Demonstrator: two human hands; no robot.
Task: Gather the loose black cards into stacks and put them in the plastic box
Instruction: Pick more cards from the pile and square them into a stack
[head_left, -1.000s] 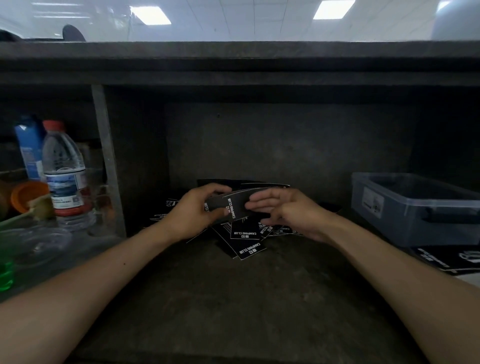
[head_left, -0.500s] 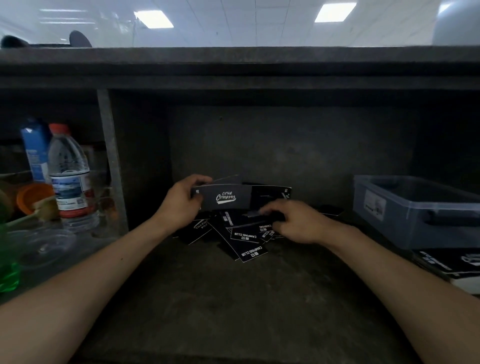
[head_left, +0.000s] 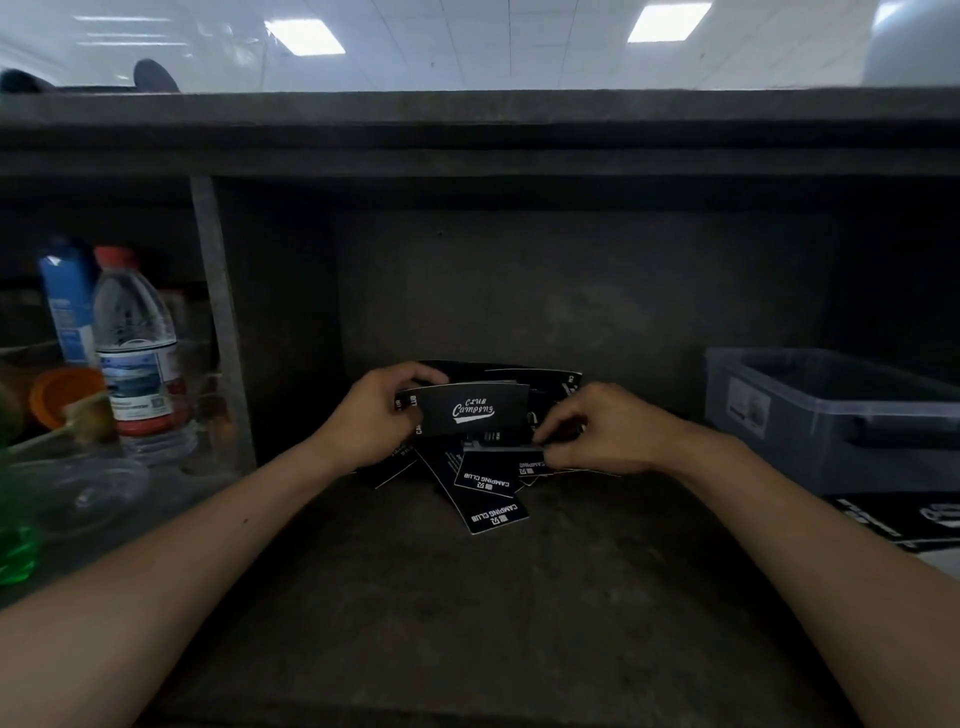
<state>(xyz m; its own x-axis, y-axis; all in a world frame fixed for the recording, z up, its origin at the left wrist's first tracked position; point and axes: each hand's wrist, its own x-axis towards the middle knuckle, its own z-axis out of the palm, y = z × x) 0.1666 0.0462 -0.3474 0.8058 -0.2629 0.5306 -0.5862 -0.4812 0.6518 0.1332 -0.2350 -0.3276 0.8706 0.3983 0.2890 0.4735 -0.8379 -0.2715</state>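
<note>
1. The left hand (head_left: 369, 421) is gripping the card stack (head_left: 470, 413) by its left end. The fingers are curling over the top edge and the thumb is pressing the near face. The stack is standing on its long edge above the back of the counter (head_left: 467, 623), with its white "Club Camping" print facing the camera.
2. The right hand (head_left: 608, 431) is pinching the top card (head_left: 506, 445) between thumb and curled fingertips. The hand is nearly closed, with only the card's right end between the digits.
3. The loose cards (head_left: 491, 499) are lying fanned and overlapping near the middle of the counter's back edge, just below both hands. Several are showing "Camping Club" in white.
4. The plastic box (head_left: 779, 441) is sitting open-topped at the counter's right edge, toward the back right corner and well apart from the hands. The frame is cutting off its right part.
5. The hands and the held stack are covering the rear of the pile, so the card count cannot be told. Whether the top card is lifting clear of the pile cannot be told either. The box interior is lying in shadow.
6. A black printed sheet (head_left: 909, 519) is lying in front of the box, cropped by the frame.
7. Left of a grey upright (head_left: 223, 332), a water bottle (head_left: 137, 353) with a red cap is standing beside a blue carton (head_left: 65, 301). The things around them are showing too dim to identify.
</note>
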